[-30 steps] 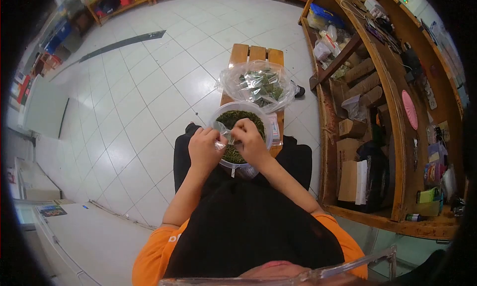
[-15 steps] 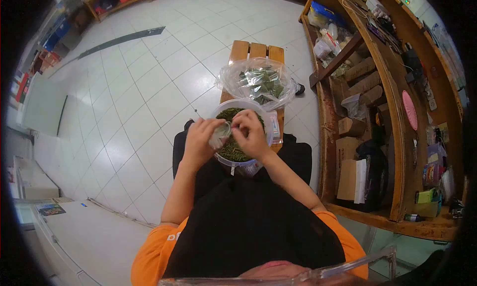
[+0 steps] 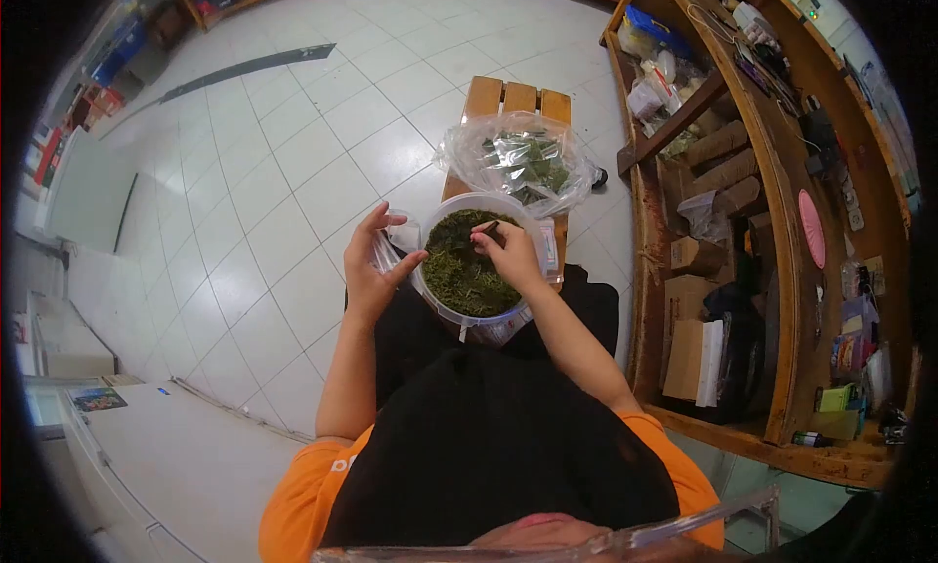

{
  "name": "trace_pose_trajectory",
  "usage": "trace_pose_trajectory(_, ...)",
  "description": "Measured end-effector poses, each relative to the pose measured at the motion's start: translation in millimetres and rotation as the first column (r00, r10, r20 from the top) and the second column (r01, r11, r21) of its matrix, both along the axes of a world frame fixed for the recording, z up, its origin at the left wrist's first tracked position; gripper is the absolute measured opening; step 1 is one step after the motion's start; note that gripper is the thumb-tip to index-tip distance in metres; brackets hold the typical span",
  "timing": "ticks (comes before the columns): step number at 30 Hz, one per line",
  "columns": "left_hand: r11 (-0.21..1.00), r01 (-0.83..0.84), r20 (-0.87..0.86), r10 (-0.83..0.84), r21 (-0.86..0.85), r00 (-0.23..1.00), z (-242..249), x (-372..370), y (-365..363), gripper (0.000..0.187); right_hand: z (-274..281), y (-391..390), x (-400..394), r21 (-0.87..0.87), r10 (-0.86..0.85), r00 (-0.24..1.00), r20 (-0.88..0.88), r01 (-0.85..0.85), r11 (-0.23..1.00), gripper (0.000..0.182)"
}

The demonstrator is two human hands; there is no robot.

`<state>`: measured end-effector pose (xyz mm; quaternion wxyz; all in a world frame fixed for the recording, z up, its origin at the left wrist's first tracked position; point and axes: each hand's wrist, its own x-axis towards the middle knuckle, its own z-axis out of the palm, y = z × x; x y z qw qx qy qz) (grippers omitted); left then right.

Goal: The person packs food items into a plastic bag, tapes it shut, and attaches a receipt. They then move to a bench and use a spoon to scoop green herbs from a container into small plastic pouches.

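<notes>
A clear plastic bucket (image 3: pixel 535 233) full of green-brown shredded plant material (image 3: pixel 467 270) stands between the person's legs. My left hand (image 3: pixel 366 275) is at its left rim, thumb and forefinger spread wide around a small clear plastic bag (image 3: pixel 403 234). The bag appears to be held in that hand, though its lower part is hidden. Inside the bucket's opening, my right hand (image 3: pixel 515 262) has its fingertips pinched together just over the plant material. A small dark bit shows at those fingertips, too small to name.
A wooden slatted bench (image 3: pixel 484 99) bears a large clear bag of green leaves (image 3: pixel 528 162) beyond the bucket. On the right stands a wooden shelf (image 3: pixel 782 368) crowded with boxes and bags. A white cabinet top (image 3: pixel 186 465) lies at lower left, with tiled floor (image 3: pixel 283 172) above it.
My hands have moved apart. The left one went left and spread its thumb and forefinger beside the small bag; the right one moved off the bag to over the plant material.
</notes>
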<state>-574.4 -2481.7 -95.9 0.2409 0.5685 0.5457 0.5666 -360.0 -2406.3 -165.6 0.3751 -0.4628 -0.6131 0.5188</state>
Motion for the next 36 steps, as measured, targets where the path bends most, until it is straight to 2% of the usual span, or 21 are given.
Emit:
trace_pose_trajectory(1,1.0,0.007,0.024,-0.007,-0.012,1.0,0,1,0,0.073,-5,2,1,0.002,0.001,1.0,0.0,-0.001,1.0,0.016)
trace_pose_trajectory(3,1.0,0.027,0.014,-0.027,-0.007,1.0,-4,-1,1,0.074,-16,2,4,-0.123,-0.175,0.951,-0.255,0.147,0.981,0.014)
trace_pose_trajectory(8,0.994,0.111,0.068,-0.112,0.009,0.991,-12,5,3,0.075,-27,-1,1,-0.209,-0.119,0.975,-0.186,0.079,0.975,0.011)
trace_pose_trajectory(11,0.989,0.145,0.137,-0.145,0.013,0.98,-14,11,2,0.075,-28,2,4,-0.265,-0.182,0.958,-0.22,0.121,0.956,0.012)
trace_pose_trajectory(13,0.983,0.169,0.118,-0.16,-0.07,0.98,-9,16,-1,0.074,-20,4,14,-0.253,-0.295,0.915,-0.274,0.228,0.94,0.013)
trace_pose_trajectory(16,0.978,0.209,0.066,-0.207,-0.025,0.976,-16,24,2,0.075,6,5,35,-0.256,-0.367,0.878,-0.307,0.295,0.921,0.014)
trace_pose_trajectory(17,0.975,0.211,0.054,-0.207,-0.066,0.977,-19,27,3,0.074,13,6,43,-0.253,-0.368,0.878,-0.306,0.298,0.92,0.014)
trace_pose_trajectory(18,0.974,0.215,0.056,-0.212,-0.064,0.976,-20,30,5,0.074,22,7,50,-0.232,-0.375,0.849,-0.371,0.306,0.923,0.015)
trace_pose_trajectory(20,0.987,0.16,-0.306,-0.152,0.001,0.94,-22,39,8,0.072,36,4,57,-0.209,-0.382,0.816,-0.434,0.321,0.924,0.015)
trace_pose_trajectory(22,0.989,0.141,-0.353,-0.15,-0.05,0.924,-23,51,11,0.071,64,-8,52,0.015,-0.349,0.791,-0.502,0.411,0.912,0.016)
trace_pose_trajectory(23,0.985,0.162,-0.349,-0.173,-0.062,0.921,-22,57,13,0.07,79,-17,46,0.11,-0.37,0.823,-0.432,0.455,0.884,0.013)
trace_pose_trajectory(24,0.981,0.183,-0.345,-0.196,-0.072,0.918,-21,63,15,0.068,87,-24,43,0.112,-0.371,0.822,-0.432,0.457,0.882,0.013)
trace_pose_trajectory(25,0.978,0.198,-0.331,-0.208,-0.064,0.92,-17,67,15,0.067,93,-30,43,0.399,-0.279,0.93,-0.24,0.356,0.845,0.009)
trace_pose_trajectory(26,0.978,0.201,-0.331,-0.21,-0.062,0.92,-19,70,16,0.067,100,-35,42,0.632,-0.226,0.974,-0.011,0.182,0.753,0.005)
trace_pose_trajectory(27,0.974,0.215,-0.277,-0.226,-0.071,0.934,-20,72,18,0.067,110,-40,40,0.786,-0.229,0.966,0.12,0.049,0.616,0.001)
trace_pose_trajectory(28,0.97,0.227,-0.223,-0.24,-0.081,0.945,-21,72,18,0.066,113,-41,39,0.786,-0.229,0.966,0.118,0.05,0.616,0.001)
trace_pose_trajectory(30,0.973,0.212,-0.173,-0.226,-0.097,0.959,-23,71,17,0.066,113,-42,37,0.813,-0.08,0.996,-0.048,0.085,0.577,0.006)
trace_pose_trajectory(31,0.974,0.198,-0.12,-0.211,-0.112,0.97,-23,70,16,0.067,110,-42,35,0.812,-0.078,0.996,-0.05,0.086,0.578,0.006)
trace_pose_trajectory(33,0.976,0.193,-0.046,-0.199,-0.104,0.979,-31,67,16,0.067,98,-39,34,0.701,-0.014,0.957,-0.289,0.222,0.678,0.009)
trace_pose_trajectory(34,0.977,0.191,0.03,-0.189,-0.093,0.982,-34,66,16,0.068,93,-39,32,0.701,-0.014,0.957,-0.29,0.223,0.678,0.009)
trace_pose_trajectory(36,0.983,0.178,0.06,-0.174,-0.052,0.983,-36,66,15,0.068,85,-40,27,0.757,-0.082,0.995,0.063,0.006,0.654,0.012)
